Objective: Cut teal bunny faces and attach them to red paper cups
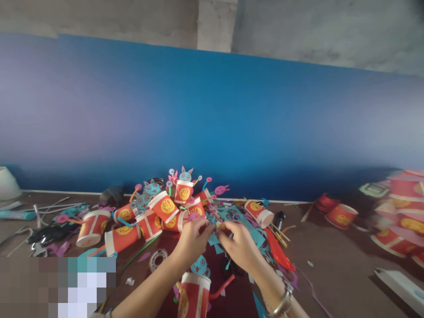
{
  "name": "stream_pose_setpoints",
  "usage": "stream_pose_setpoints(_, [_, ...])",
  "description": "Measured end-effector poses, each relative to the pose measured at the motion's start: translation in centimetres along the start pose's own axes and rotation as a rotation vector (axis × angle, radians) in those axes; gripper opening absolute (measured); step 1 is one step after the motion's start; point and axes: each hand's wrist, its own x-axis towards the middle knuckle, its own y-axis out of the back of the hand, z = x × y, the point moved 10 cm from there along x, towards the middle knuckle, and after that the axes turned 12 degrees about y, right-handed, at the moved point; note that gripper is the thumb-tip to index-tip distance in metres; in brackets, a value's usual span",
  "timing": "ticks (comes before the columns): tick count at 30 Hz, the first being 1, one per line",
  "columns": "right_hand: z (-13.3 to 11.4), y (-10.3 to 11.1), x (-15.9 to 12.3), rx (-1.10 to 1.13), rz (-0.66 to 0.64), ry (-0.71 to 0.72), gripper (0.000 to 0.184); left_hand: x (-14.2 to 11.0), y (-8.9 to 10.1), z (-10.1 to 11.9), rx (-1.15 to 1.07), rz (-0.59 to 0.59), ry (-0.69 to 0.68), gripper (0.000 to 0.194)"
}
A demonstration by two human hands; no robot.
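My left hand point(193, 238) and my right hand point(237, 244) meet above the middle of the table, their fingers pinched close together. Whatever lies between the fingertips is too small and blurred to name. Below them, near my body, stands a red paper cup point(194, 295) with a white rim and a yellow print. A blue paper animal head point(199, 265) shows at its rim, and a red straw point(222, 287) sticks out to its right. Beyond my fingers lie blue paper scraps point(232, 215). A tape roll point(158, 259) lies left of my left forearm.
Several decorated red cups point(164, 206) with paper animal heads are piled at the back left. A loose cup point(342, 215) lies at the right, near a blurred stack of cups point(406, 216). A red-handled tool point(278, 251) lies right of my hand. A blue wall panel point(212, 119) closes the back.
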Motion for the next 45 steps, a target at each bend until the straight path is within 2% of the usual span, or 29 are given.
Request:
stream_pose_setpoints(2, [0.2,0.2,0.0,-0.060,-0.017,0.004,0.019,0.2,0.1,0.0,-0.023,-0.029,0.007,0.032])
stream_pose_setpoints(6, [1.1,-0.2,-0.3,-0.235,-0.112,-0.026,0.032,0.2,0.5,0.9,0.024,-0.043,-0.070,0.032])
stream_pose_setpoints(9, [1.4,-0.4,-0.4,-0.253,-0.121,-0.008,0.016,0.2,0.6,0.9,0.070,-0.060,-0.072,0.031])
stream_pose_setpoints(13, [1.2,-0.7,-0.3,-0.078,-0.066,0.006,0.026,0.2,0.3,0.4,0.105,-0.095,-0.033,0.028])
stream_pose_setpoints(17, [0.7,-1.2,-0.1,0.196,-0.017,-0.018,0.020,0.4,0.0,0.1,0.174,-0.065,-0.021,0.027])
stream_pose_setpoints(21, [0.4,-1.3,0.0,0.220,-0.021,-0.023,0.012,0.3,0.1,0.1,0.255,-0.069,-0.031,0.034])
stream_pose_setpoints(24, [0.9,-1.2,-0.2,0.171,-0.034,-0.039,0.011,-0.6,0.0,0.2,0.301,-0.227,-0.055,0.035])
stream_pose_setpoints(26, [1.5,-1.2,-0.2,0.125,-0.041,-0.053,0.010,-2.0,-0.8,0.1,0.311,-0.450,-0.055,0.023])
stream_pose_setpoints(29, [2.4,-1.9,-0.3,0.072,-0.086,-0.088,0.008,-4.4,-2.1,-0.6,0.524,-0.720,-0.051,0.031])
stream_pose_setpoints(31, [3.1,-2.5,-0.3,0.052,-0.120,-0.122,0.006,-5.5,-2.8,-0.9,0.694,-0.811,-0.065,0.033])
stream_pose_setpoints(33, [3.7,-2.9,-0.3,0.061,-0.134,-0.145,0.005,-6.3,-3.4,-0.3,0.809,-0.852,-0.119,0.029])
stream_pose_setpoints(36, [4.7,-2.9,-0.2,0.095,-0.114,-0.158,0.005,-7.1,-3.7,1.3,0.858,-0.835,-0.190,0.014])
stream_pose_setpoints(40, [6.5,-2.6,-0.1,0.132,-0.063,-0.194,0.004,-7.4,-3.0,3.1,0.791,-0.755,-0.215,0.020])
stream_pose_setpoints(45, [7.8,-3.3,-0.1,0.273,-0.055,-0.248,0.001,-7.3,-2.6,3.5,0.773,-0.698,-0.210,0.019])
